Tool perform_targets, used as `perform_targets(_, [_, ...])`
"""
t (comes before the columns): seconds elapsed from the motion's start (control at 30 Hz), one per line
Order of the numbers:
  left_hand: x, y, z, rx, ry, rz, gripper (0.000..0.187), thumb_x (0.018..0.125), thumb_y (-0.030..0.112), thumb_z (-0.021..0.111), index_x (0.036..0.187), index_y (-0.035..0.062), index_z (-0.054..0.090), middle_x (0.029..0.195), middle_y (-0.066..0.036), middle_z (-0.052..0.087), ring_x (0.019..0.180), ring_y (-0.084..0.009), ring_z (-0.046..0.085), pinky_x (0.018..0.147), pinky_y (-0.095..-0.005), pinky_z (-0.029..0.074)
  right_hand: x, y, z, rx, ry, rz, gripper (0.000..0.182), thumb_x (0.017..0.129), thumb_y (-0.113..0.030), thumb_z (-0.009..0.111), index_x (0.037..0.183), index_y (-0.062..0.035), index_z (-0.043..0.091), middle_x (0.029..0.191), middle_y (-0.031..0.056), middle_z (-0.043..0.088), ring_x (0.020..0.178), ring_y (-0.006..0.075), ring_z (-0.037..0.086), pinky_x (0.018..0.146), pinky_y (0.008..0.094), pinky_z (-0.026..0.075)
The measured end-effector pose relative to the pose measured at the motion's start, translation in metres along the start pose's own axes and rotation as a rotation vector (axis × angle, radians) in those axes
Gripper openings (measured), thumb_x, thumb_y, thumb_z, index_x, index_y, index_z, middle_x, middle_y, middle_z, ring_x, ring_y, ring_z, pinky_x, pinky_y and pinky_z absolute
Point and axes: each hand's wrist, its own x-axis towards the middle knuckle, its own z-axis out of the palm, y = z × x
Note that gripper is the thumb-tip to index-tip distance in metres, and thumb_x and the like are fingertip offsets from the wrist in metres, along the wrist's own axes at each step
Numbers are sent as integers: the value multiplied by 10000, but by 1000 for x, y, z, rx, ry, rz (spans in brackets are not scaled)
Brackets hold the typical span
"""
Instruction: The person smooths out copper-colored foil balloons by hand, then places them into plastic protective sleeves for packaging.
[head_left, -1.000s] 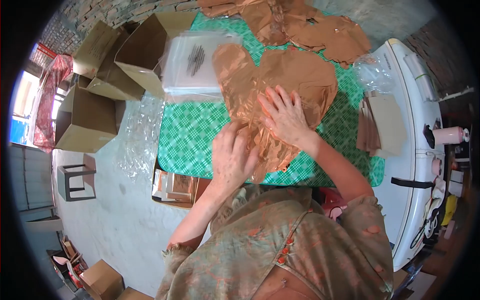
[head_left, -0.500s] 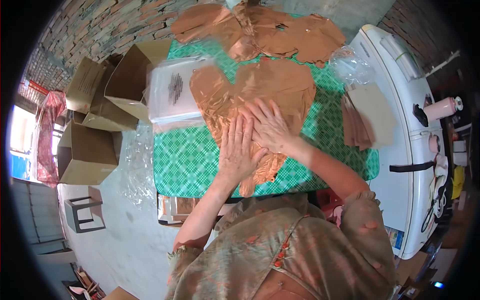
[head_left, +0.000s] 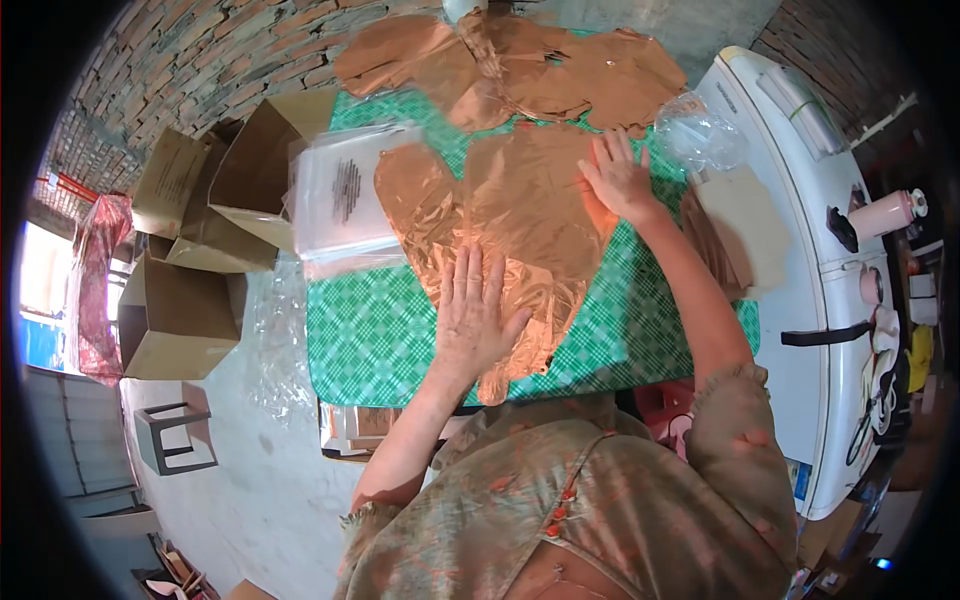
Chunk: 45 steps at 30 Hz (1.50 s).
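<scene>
A flat, shiny copper-coloured foil balloon (head_left: 530, 190), shaped like a heart with a tail, lies on the green patterned tablecloth (head_left: 360, 330). My left hand (head_left: 470, 315) rests flat on its lower part, fingers spread. At the balloon's upper right edge is my right hand (head_left: 618, 178), fingers apart and pointing away from me. More copper foil pieces (head_left: 590, 75) lie across the far end of the table. A stack of clear plastic bags (head_left: 345, 195) sits left of the balloon, its edge close to the foil.
Open cardboard boxes (head_left: 185, 310) stand at the left. Brown paper sheets (head_left: 740, 230) and a clear plastic bundle (head_left: 698, 132) lie at the right. Beyond them is a white appliance (head_left: 790, 400) with a pink bottle (head_left: 885, 215). A small stool (head_left: 175, 437) stands on the floor.
My right hand has moved from the balloon's middle, beside my left hand, up and right to its edge. My left hand has shifted slightly down. The foil's middle is now uncovered.
</scene>
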Motion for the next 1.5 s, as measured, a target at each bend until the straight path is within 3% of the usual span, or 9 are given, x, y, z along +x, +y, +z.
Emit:
perform_targets(0.23, [1,0,0,-2,6,1,835,958,573,560,1542,7,370,1598,-305,282,1502,-450,250,1232,-545,188,-52,-112,-22,303,41,-376,535,1037,-376,466,1516,-143,423,1597,115,335,1523,328,207,1187,665,146])
perform_targets(0.53, [3,-7,-11,-222,223,-48,810,944,354,686,1556,-21,312,1598,-269,307,1499,-418,274,1234,-510,206,-60,-116,-11,282,-50,-398,606,1045,-431,423,1587,-174,336,1666,101,253,1564,313,107,1240,607,40])
perform_targets(0.67, [4,-39,-26,-585,464,-325,765,932,215,696,1527,-68,308,1575,-293,323,1463,-442,304,1216,-480,241,-60,-116,-12,292,-82,-379,592,1055,-430,404,1594,-200,326,1673,86,242,1566,303,106,1244,596,21])
perform_targets(0.77, [-3,-58,-26,-1278,477,-701,780,971,260,687,1545,-73,277,1552,-271,368,1417,-364,405,1157,-438,356,-61,-118,-13,314,-76,-374,582,1055,-420,408,1590,-201,336,1669,86,249,1562,302,127,1242,591,36])
perform_targets(0.87, [-3,-71,-36,-1296,456,-752,815,975,269,683,1571,-65,240,1548,-217,394,1381,-277,447,1157,-382,349,-61,-117,-11,300,-30,-390,573,1048,-388,436,1576,-180,360,1658,101,270,1553,311,164,1233,593,75])
perform_targets(0.97, [2,-78,-49,-1231,301,-774,797,974,259,669,1560,-81,250,1485,-212,481,1320,-264,508,1119,-373,395,-60,-117,-13,295,-82,-382,593,1058,-439,403,1599,-211,315,1677,72,225,1561,295,129,1249,585,29])
perform_targets(1.2, [20,-97,-46,-1346,23,-744,666,949,243,687,1452,-96,412,1120,-149,684,884,-177,683,689,-291,557,-60,-117,-14,276,-55,-389,589,1052,-418,427,1590,-197,333,1668,83,243,1555,306,149,1240,597,63])
perform_targets(1.4, [46,-99,-41,-1153,-100,-691,325,962,175,673,1210,-16,589,983,-48,683,798,-105,625,673,-274,512,-61,-118,-17,295,-36,-389,578,1045,-391,452,1571,-168,367,1657,104,270,1550,304,170,1234,597,86])
perform_targets(1.5, [57,-95,-31,-1012,88,-362,230,976,161,660,1145,12,612,985,-17,672,849,-84,602,757,-253,493,-61,-117,-16,288,-41,-390,570,1045,-400,446,1558,-160,391,1659,103,266,1555,297,153,1238,588,77])
